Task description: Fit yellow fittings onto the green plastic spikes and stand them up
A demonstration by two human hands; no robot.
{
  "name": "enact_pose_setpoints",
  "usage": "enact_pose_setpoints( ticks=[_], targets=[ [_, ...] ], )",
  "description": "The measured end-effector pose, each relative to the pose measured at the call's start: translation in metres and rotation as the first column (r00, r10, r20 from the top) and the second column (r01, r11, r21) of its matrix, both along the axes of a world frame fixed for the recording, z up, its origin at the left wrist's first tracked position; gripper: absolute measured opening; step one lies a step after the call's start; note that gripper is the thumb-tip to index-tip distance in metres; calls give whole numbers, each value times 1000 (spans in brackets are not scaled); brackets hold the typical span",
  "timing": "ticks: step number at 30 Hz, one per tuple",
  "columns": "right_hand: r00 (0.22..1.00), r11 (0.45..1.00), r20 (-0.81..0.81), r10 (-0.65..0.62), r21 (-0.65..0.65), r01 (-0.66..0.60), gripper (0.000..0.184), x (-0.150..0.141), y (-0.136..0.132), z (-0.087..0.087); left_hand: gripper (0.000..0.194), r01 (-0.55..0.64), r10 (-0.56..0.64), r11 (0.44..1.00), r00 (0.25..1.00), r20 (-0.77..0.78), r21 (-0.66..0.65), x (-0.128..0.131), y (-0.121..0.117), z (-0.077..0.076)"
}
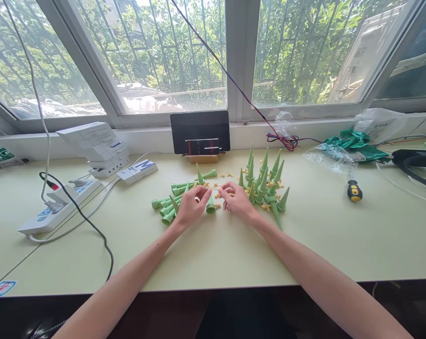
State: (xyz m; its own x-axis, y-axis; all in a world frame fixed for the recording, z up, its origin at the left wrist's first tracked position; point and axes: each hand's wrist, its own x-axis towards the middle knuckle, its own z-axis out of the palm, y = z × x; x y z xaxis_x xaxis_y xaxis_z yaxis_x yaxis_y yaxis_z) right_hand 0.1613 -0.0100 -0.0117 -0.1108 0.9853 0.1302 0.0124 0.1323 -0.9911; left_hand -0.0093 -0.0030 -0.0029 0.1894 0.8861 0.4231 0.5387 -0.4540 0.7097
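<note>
Over the middle of the table, my left hand (193,203) and my right hand (237,198) face each other, thumbs and fingers pinched. What each pinch holds is too small to make out. Just below my left fingertips a green hollow tube (210,206) shows its open end; whether my hand touches it is unclear. Left of that hand lie several green tubes (168,215), with a few pointed green cones (199,174) among them. Beside my right hand, several green spikes (262,186) stand point up in a cluster, fitted with small yellow valves. Loose yellow valves (229,174) lie behind my hands.
A tablet (200,127) with a phone (203,147) before it leans near the window. White boxes (100,146) and a power strip (62,207) with cables occupy the left. At right are a screwdriver (354,190), green plastic wrapping (357,146) and a black curved object (415,165).
</note>
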Motion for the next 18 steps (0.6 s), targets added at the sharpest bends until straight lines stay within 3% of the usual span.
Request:
enact_pose_setpoints(
  ticks=[7,18],
  targets=[
    [995,994,57,-80,73,76,24,0,0,-1,22,-10,19,998,985,-172,56,0,-2,-2],
    [985,979,99,-144,162,127,30,0,-2,-1,21,8,5,999,969,-245,53,-1,1,-7]
  ],
)
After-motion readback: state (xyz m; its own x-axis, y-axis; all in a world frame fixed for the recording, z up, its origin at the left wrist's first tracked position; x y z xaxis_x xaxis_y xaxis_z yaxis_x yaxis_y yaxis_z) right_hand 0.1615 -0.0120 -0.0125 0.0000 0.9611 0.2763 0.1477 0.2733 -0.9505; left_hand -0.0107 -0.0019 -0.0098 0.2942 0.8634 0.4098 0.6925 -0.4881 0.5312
